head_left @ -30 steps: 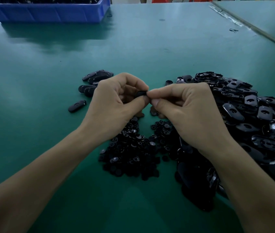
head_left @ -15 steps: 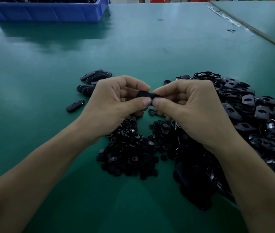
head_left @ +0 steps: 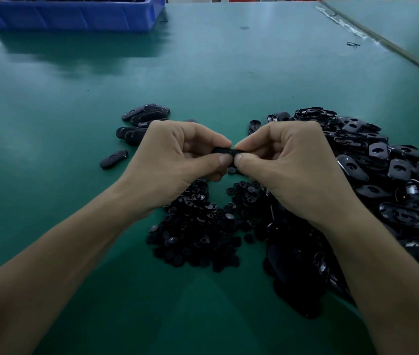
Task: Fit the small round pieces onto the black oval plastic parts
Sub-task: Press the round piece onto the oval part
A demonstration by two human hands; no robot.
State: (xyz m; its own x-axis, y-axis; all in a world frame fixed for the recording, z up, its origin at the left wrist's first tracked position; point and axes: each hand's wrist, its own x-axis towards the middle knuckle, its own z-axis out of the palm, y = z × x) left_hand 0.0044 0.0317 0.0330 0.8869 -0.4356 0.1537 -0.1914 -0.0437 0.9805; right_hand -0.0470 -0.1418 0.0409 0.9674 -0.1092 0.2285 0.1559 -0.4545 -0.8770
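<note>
Both hands meet over the green table and pinch one black oval part [head_left: 225,150] between thumbs and forefingers. My left hand [head_left: 177,162] holds its left end, my right hand [head_left: 287,165] its right end. Fingers hide most of the part, and whether a round piece sits in it cannot be seen. Below the hands lies a heap of small round pieces [head_left: 198,231]. A large pile of black oval parts [head_left: 382,175] spreads to the right. A small group of oval parts [head_left: 142,121] lies at the left, with one single part [head_left: 113,159] apart from it.
A blue plastic bin [head_left: 70,15] with dark parts stands at the far left edge of the table. A seam between two table tops [head_left: 382,44] runs diagonally at the far right. Green table surface [head_left: 216,73] stretches between the hands and the bin.
Both hands have sunk slightly toward me with the oval part, and the thumbs have closed in on its middle. The piles have not moved.
</note>
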